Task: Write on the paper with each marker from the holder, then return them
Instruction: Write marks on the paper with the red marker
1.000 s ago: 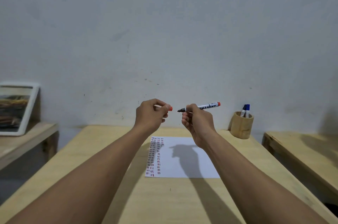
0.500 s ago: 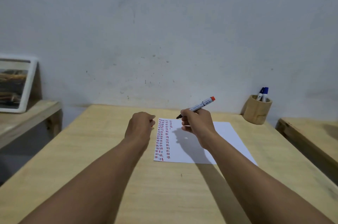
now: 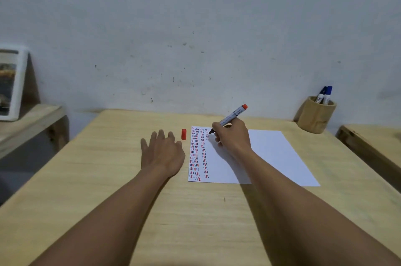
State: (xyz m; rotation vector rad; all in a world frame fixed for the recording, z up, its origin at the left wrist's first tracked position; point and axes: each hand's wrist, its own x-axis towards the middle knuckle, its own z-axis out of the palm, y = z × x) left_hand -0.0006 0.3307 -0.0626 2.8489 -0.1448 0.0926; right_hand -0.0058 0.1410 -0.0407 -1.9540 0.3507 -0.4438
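A white sheet of paper (image 3: 269, 152) lies on the wooden table (image 3: 91, 179), its left side filled with columns of short red and blue strokes. My right hand (image 3: 233, 137) grips an uncapped red marker (image 3: 233, 116), tip down on the paper's top near the third column. The marker's red cap (image 3: 183, 134) stands on the table just left of the paper. My left hand (image 3: 162, 152) lies flat, fingers spread, beside the cap and holds nothing. A wooden holder (image 3: 315, 116) at the back right contains two blue-capped markers (image 3: 324, 94).
A low wooden shelf (image 3: 28, 122) on the left carries a white-framed picture (image 3: 10, 83) leaning on the wall. Another wooden bench (image 3: 375, 142) stands to the right. The grey wall rises just behind the table.
My hands came down from mid-air to the table. The left hand set the red cap down and opened flat. The right hand brought the marker tip onto the paper.
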